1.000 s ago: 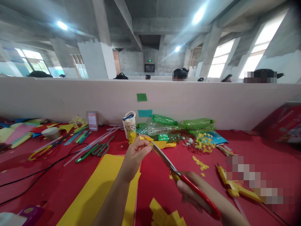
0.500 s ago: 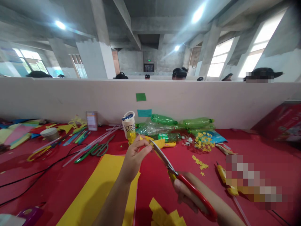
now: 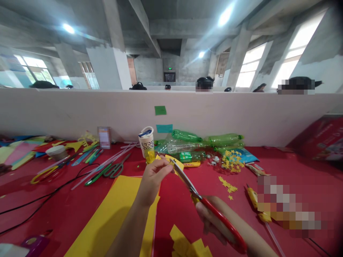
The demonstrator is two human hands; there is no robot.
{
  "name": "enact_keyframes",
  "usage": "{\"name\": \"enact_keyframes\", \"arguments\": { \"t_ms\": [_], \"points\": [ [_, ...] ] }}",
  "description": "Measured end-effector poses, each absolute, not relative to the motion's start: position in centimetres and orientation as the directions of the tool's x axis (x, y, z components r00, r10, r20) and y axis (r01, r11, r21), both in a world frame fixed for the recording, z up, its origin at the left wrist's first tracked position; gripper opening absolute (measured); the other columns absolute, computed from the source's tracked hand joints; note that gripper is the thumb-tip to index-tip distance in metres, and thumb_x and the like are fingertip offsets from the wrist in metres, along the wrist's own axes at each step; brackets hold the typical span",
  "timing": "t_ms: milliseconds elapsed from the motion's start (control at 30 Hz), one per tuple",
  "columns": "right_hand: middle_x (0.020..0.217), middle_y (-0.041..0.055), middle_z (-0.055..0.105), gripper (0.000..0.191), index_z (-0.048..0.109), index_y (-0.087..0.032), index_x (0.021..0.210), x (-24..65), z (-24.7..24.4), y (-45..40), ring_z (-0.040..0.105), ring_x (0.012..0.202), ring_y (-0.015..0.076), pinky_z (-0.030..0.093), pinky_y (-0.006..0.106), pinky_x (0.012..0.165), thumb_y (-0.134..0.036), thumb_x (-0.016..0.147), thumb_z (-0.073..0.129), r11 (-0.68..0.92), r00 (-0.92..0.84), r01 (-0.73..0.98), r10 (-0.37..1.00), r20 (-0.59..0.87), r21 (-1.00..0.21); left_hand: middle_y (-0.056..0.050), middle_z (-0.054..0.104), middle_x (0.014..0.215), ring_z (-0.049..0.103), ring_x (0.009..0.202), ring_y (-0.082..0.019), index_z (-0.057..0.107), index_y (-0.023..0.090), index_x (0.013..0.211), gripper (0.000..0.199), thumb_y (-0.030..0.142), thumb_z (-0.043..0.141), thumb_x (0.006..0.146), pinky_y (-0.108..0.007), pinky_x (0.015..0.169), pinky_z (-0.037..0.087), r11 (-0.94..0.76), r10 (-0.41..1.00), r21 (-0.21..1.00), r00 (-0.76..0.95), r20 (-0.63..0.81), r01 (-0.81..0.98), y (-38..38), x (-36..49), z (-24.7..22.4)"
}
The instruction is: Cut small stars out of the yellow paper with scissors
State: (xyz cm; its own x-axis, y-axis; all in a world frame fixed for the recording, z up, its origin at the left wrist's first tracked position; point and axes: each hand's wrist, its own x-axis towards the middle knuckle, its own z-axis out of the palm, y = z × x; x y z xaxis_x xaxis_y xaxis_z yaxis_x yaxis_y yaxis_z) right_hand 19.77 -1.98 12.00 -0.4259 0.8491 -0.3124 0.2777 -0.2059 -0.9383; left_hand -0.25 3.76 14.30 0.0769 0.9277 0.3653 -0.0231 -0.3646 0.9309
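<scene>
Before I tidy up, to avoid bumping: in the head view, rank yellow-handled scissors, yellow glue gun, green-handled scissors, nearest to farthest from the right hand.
1. Yellow glue gun, right of the hand
2. Green-handled scissors, left
3. Yellow-handled scissors, far left

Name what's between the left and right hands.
In the head view, the red-handled scissors reach from the right hand to yellow paper at the left hand.

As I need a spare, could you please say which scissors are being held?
The red scissors, in the right hand; the green and yellow pairs lie on the table.
</scene>
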Motion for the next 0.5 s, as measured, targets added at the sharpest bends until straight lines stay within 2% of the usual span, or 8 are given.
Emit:
{"name": "enact_keyframes", "arguments": {
  "t_ms": [100,167,233,300,400,433,500],
  "points": [
    [0.045,-0.0106,0.037,0.056,0.035,-0.021,0.063,19.6,11.6,-1.8,0.032,0.028,0.0017,0.02,0.015,0.028,-0.075,0.069,0.048,-0.194,-0.38,0.223,0.885,-0.269,-0.955,0.0,0.05,0.066,0.046,0.08,-0.016,0.058,0.018,0.059,0.022,0.022,0.056,0.08,-0.026,0.08,0.033,-0.35,0.932,0.935,0.085,0.353,-0.051,3.9,-0.3,14.2],
    [0.044,-0.0107,0.038,0.052,0.039,-0.02,0.065,19.6,11.2,-1.5,0.031,0.028,0.0022,0.021,0.015,0.029,-0.071,0.073,0.048,-0.169,-0.281,0.129,0.939,-0.2,-0.977,0.0,0.051,0.066,0.047,0.079,-0.016,0.06,0.018,0.058,0.023,0.021,0.056,0.08,-0.026,0.08,0.034,-0.329,0.936,0.941,0.105,0.337,-0.083,4.0,-0.2,14.1],
    [0.04,-0.0115,0.039,0.049,0.045,-0.019,0.068,19.7,10.7,-0.9,0.03,0.027,0.0025,0.032,0.017,0.035,-0.067,0.076,0.049,-0.105,-0.181,0.053,0.977,-0.113,-0.993,0.0,0.051,0.066,0.047,0.077,-0.016,0.06,0.018,0.058,0.022,0.021,0.056,0.079,-0.026,0.077,0.034,-0.3,0.941,0.947,0.129,0.314,-0.112,4.0,0.2,13.8],
    [0.037,-0.0122,0.039,0.041,0.047,-0.019,0.07,19.9,10.3,-0.3,0.036,0.028,0.005,0.044,0.023,0.047,-0.059,0.078,0.055,-0.053,-0.158,0.015,0.986,-0.055,-0.998,0.0,0.05,0.066,0.046,0.075,-0.015,0.06,0.017,0.058,0.022,0.022,0.057,0.079,-0.025,0.074,0.034,-0.27,0.947,0.956,0.15,0.285,-0.115,4.0,0.9,13.3],
    [0.033,-0.0109,0.036,0.041,0.043,-0.021,0.056,19.9,9.6,0.4,0.037,0.029,0.0067,0.05,0.028,0.059,-0.051,0.082,0.052,-0.004,-0.149,-0.107,0.989,0.012,-0.994,0.0,0.053,0.066,0.048,0.073,-0.015,0.06,0.017,0.059,0.022,0.022,0.056,0.079,-0.025,0.074,0.035,-0.221,0.952,0.971,0.196,0.235,-0.091,3.5,2.4,12.1],
    [0.031,-0.0102,0.033,0.045,0.037,-0.022,0.049,19.9,9.2,0.6,0.037,0.028,0.0064,0.049,0.028,0.058,-0.048,0.084,0.051,0.013,-0.127,-0.138,0.991,0.031,-0.99,0.0,0.054,0.067,0.049,0.073,-0.015,0.06,0.017,0.059,0.021,0.022,0.055,0.079,-0.026,0.074,0.035,-0.208,0.953,0.974,0.207,0.222,-0.087,3.3,2.9,11.7],
    [0.032,-0.0106,0.032,0.04,0.036,-0.022,0.05,20.0,8.4,0.9,0.034,0.027,0.0062,0.045,0.025,0.049,-0.039,0.083,0.05,0.036,-0.073,-0.177,0.996,0.049,-0.983,0.0,0.055,0.066,0.05,0.072,-0.016,0.061,0.017,0.06,0.019,0.022,0.056,0.077,-0.026,0.073,0.036,-0.175,0.957,0.982,0.225,0.185,-0.064,2.8,3.7,10.8]
  ]
}}
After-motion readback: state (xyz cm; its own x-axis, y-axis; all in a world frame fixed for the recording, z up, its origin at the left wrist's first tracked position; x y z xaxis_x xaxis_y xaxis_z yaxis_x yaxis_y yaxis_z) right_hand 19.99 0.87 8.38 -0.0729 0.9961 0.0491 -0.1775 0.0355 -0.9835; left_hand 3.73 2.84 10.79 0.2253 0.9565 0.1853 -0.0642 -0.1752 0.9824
